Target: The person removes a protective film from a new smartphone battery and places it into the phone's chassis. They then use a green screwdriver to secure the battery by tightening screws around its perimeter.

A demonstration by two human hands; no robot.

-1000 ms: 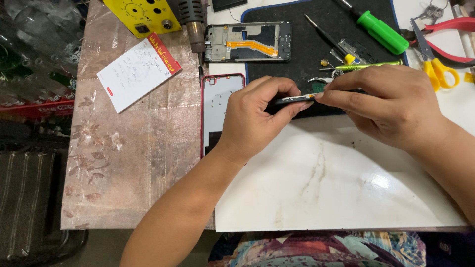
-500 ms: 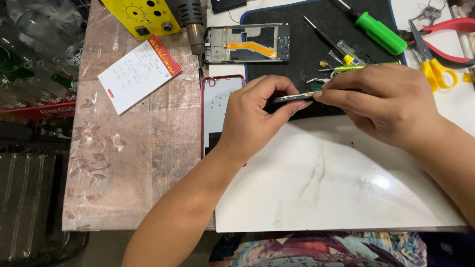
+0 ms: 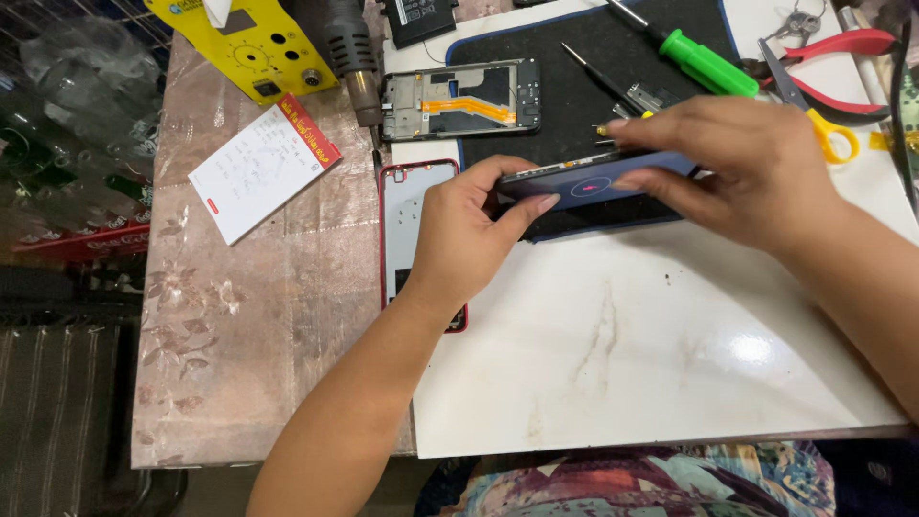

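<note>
Both hands hold a dark phone (image 3: 593,179) just above the black work mat (image 3: 565,57), tilted so its screen side shows a small round mark. My left hand (image 3: 466,235) grips its left end with thumb and fingers. My right hand (image 3: 737,168) grips the right end from above. Under my left hand lies a red-rimmed phone back cover (image 3: 410,206) on the table.
A bare phone frame with an orange flex strip (image 3: 461,100) lies at the mat's top left. A green-handled screwdriver (image 3: 704,59), scissors with yellow and red handles (image 3: 823,91), a hot-air nozzle (image 3: 349,57), a yellow station (image 3: 244,43) and a white notepad (image 3: 260,165) surround it. A white board (image 3: 651,354) covers the near table.
The phone has been turned from edge-on to a flatter tilt, so its face now shows. Both hands stayed on it and lifted slightly.
</note>
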